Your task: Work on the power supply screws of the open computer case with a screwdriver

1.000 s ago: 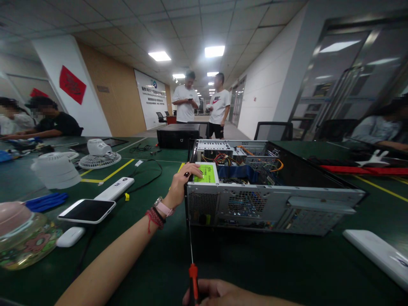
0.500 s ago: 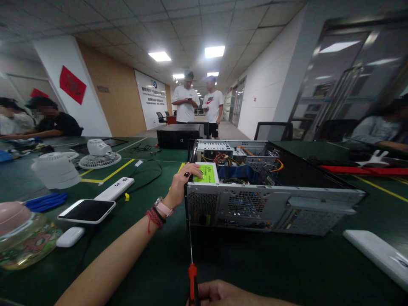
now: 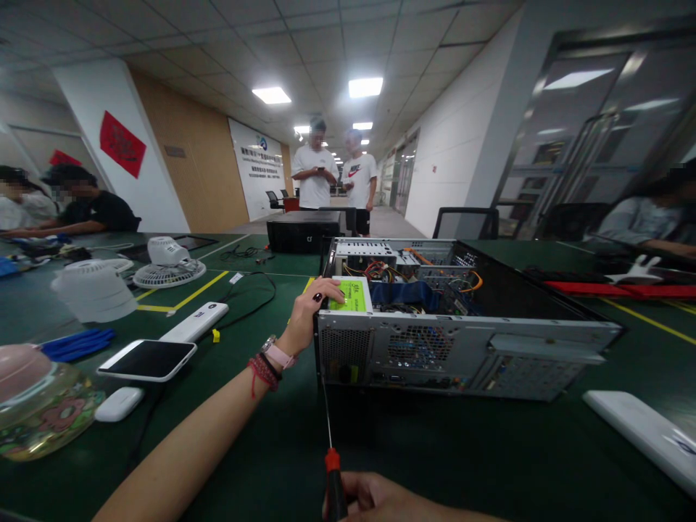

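Observation:
An opened desktop computer case (image 3: 467, 355) lies on its side, its metal back panel toward me. In its near left corner sits a power supply (image 3: 353, 296) with a bright green label. My left hand (image 3: 312, 304) holds that corner, fingers curled over the power supply's top edge and thumb hidden. At the bottom of the view my right hand (image 3: 370, 499) is closed around the red and black handle of a screwdriver (image 3: 333, 467). Its long shaft points away from me, and the tip is at the lower left edge of the back panel. Whether it touches a screw I cannot tell.
On the left are a phone (image 3: 149, 359), a white power bank (image 3: 196, 322), a white earbud case (image 3: 119, 404), a jar with a pink lid (image 3: 43, 413) and a small fan (image 3: 168, 264). Another white device (image 3: 641, 431) lies at right. Behind stands a black box (image 3: 301, 233); people are around.
The screwdriver's handle has shifted slightly right with my right hand, so the shaft slants more. My left hand keeps its place on the power supply.

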`<action>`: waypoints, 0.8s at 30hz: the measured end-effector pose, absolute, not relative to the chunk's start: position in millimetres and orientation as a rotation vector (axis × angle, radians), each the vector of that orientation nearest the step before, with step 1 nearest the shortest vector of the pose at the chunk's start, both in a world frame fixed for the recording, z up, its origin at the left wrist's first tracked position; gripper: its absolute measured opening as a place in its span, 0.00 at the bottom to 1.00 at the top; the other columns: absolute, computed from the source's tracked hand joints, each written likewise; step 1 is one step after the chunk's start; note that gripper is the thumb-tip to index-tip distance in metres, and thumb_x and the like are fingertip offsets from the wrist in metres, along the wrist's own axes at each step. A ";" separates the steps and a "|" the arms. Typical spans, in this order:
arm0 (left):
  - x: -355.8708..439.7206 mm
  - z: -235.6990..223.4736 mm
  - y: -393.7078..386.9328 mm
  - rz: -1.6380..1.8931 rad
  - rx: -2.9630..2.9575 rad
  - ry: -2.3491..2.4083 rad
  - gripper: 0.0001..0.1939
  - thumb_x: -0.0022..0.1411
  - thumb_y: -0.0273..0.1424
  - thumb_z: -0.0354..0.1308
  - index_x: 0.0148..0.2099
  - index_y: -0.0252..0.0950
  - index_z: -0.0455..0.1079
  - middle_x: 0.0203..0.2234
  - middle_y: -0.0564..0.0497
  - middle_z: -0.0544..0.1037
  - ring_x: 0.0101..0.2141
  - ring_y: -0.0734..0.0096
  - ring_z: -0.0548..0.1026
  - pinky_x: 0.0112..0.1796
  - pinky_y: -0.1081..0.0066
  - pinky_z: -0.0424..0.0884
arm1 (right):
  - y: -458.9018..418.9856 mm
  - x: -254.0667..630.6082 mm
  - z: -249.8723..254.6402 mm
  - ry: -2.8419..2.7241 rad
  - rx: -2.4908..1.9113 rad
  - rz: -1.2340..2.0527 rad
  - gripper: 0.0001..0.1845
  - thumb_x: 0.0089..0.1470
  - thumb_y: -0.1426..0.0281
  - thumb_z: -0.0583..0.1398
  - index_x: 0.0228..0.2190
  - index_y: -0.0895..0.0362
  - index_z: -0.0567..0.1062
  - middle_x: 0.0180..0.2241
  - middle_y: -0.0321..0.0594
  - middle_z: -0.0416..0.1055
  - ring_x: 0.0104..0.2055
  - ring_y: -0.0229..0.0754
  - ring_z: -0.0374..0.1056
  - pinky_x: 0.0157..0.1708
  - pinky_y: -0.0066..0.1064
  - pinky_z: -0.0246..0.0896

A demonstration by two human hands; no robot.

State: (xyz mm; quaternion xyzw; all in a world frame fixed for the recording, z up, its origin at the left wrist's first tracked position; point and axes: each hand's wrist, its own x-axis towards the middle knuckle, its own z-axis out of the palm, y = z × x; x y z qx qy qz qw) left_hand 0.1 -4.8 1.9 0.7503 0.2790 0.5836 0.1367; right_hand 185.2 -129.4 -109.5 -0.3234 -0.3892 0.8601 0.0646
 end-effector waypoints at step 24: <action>0.7 3.0 -5.7 1.690 2.169 0.831 0.24 0.66 0.35 0.36 0.32 0.35 0.72 0.35 0.45 0.78 0.46 0.60 0.72 0.56 0.56 0.60 | -130.0 187.4 -109.4 -1.178 -0.806 2.641 0.27 0.28 0.62 0.75 0.34 0.60 0.80 0.31 0.32 0.75 0.29 0.25 0.67 0.33 0.19 0.55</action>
